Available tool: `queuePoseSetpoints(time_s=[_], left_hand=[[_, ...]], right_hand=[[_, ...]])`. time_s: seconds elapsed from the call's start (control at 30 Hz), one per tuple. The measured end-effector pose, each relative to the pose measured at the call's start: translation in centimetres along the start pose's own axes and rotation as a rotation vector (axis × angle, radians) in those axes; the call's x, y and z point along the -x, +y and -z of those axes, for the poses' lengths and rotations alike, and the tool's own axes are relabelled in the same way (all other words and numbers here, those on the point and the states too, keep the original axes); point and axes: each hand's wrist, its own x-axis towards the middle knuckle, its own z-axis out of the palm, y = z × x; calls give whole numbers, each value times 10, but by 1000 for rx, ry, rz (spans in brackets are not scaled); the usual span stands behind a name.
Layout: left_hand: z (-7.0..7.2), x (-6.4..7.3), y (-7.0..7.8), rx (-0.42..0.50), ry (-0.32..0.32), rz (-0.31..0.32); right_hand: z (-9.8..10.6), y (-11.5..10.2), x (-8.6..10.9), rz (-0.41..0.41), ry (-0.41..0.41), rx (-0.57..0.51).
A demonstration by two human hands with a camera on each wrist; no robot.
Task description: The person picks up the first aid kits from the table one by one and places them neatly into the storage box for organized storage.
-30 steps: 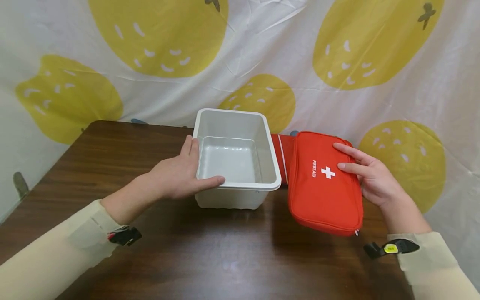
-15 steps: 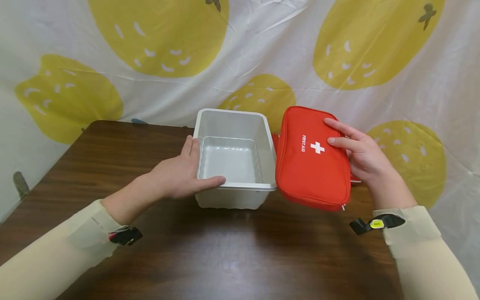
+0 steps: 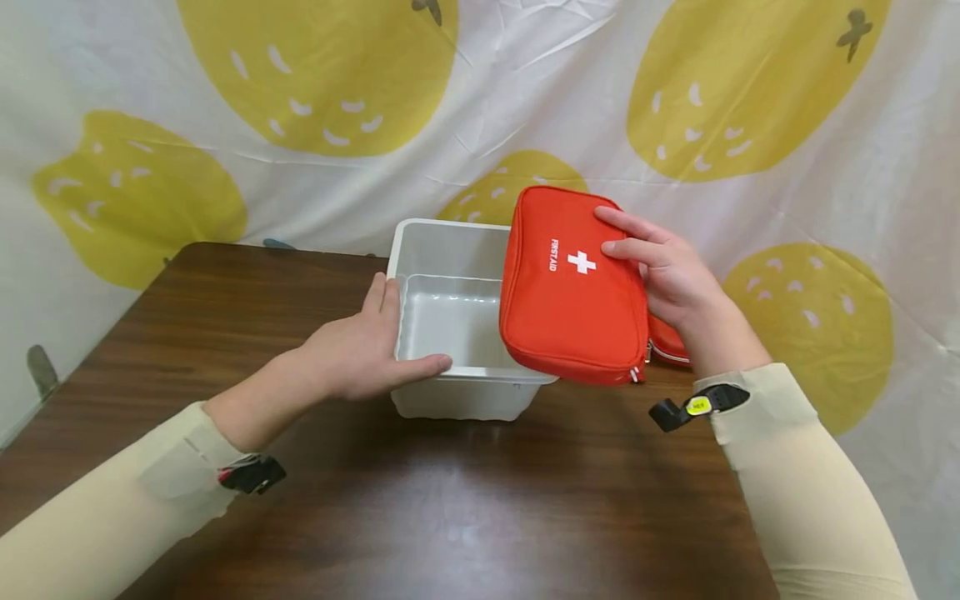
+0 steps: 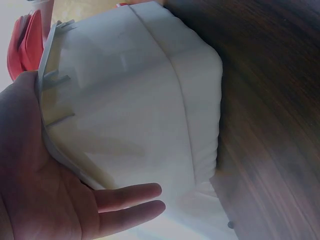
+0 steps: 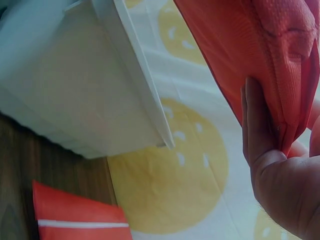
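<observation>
A red first aid pouch with a white cross is held up over the right side of a whitish plastic bin. My right hand pinches its right edge, fingers on the printed front face and thumb hidden behind in the head view. From the right wrist view, the pouch hangs apart from the bin's rim. My left hand rests against the bin's near left corner, thumb lying along the front rim. In the left wrist view its straight fingers lie along the bin's outer wall.
A second red item lies on the table right of the bin, partly hidden by the pouch; the right wrist view shows a white stripe across a red item. The brown wooden table ends at a lemon-print curtain.
My right hand has carried the pouch left and upward, from beside the bin to over its right side. The left hand and the bin have stayed put.
</observation>
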Motion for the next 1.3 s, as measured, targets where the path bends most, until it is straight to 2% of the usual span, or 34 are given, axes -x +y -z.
queuePoseSetpoints(time_s=[0.27,0.73,1.07,1.3], left_hand=[[-2,1,-1,18,7,-5],[-2,-1,0,21,2,2],[-3,0,1,4,-10,9],[-4,0,2,16,-20,7]], right_hand=[[-24,0,-21,-11,-10,48],[-58,-11,-56,20,-26,19],[-83,-12,-79,22,4,7],[-89,-4,-91,9,60,27]])
